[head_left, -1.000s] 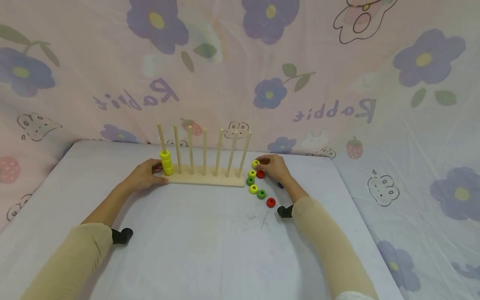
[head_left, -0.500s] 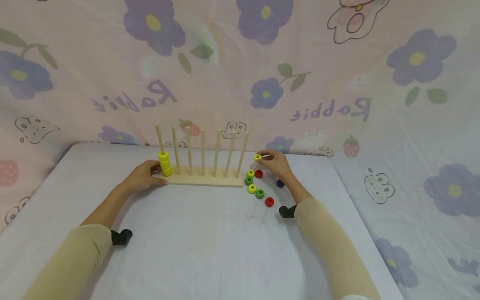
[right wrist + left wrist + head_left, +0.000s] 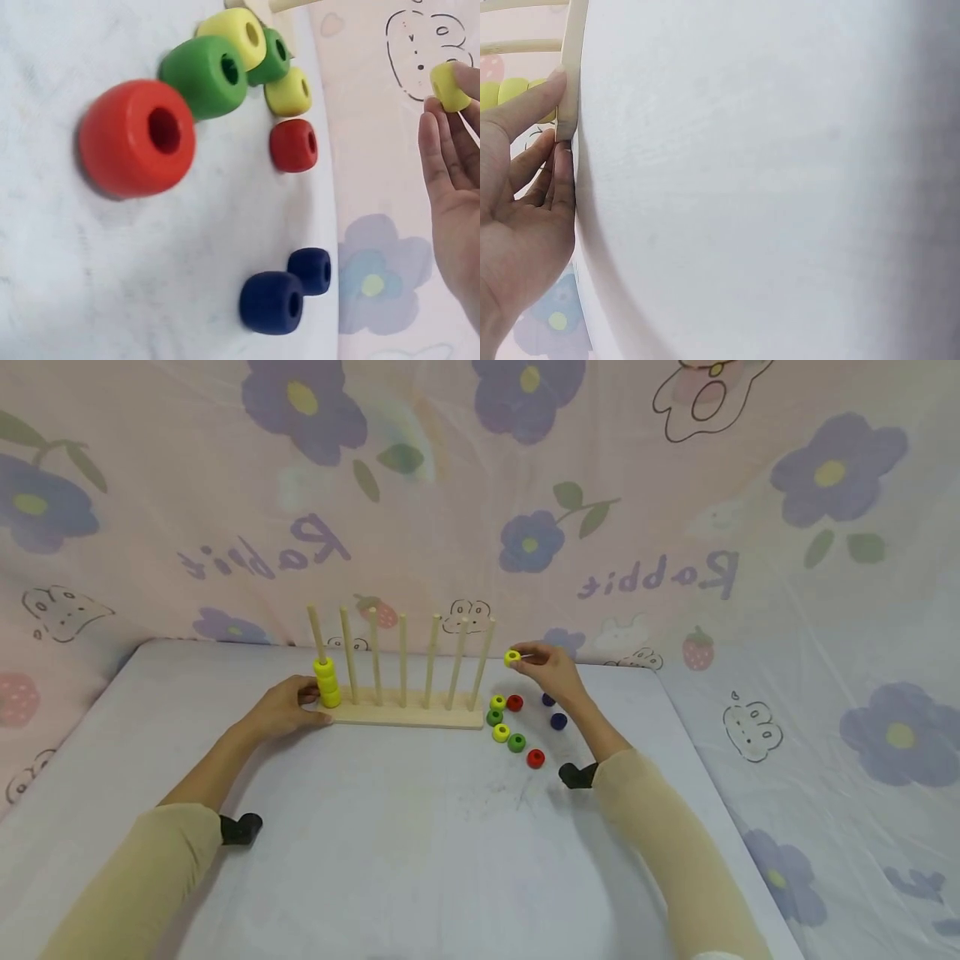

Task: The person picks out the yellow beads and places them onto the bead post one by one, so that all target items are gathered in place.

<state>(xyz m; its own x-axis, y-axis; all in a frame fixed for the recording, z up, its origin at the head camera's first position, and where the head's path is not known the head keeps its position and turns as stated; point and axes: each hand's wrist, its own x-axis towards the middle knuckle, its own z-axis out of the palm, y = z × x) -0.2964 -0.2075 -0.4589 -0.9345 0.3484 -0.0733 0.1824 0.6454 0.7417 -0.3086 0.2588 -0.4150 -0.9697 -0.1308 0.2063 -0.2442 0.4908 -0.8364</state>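
A wooden peg rack with several upright pegs stands on the white table. Its leftmost peg carries a stack of yellow beads. My left hand holds the left end of the rack's base, thumb in front, as the left wrist view also shows at the base edge. Off the table, to the right of the last peg, my right hand pinches a yellow bead between thumb and fingers. In the right wrist view that yellow bead sits at the fingertips, its hole partly visible.
Loose beads lie right of the rack: two yellow, two green, two red and two dark blue. A patterned cloth hangs behind the table.
My right hand has lifted the yellow bead from among the loose ones and raised it upward, uncovering the dark blue beads. The left hand stays at the rack's end.
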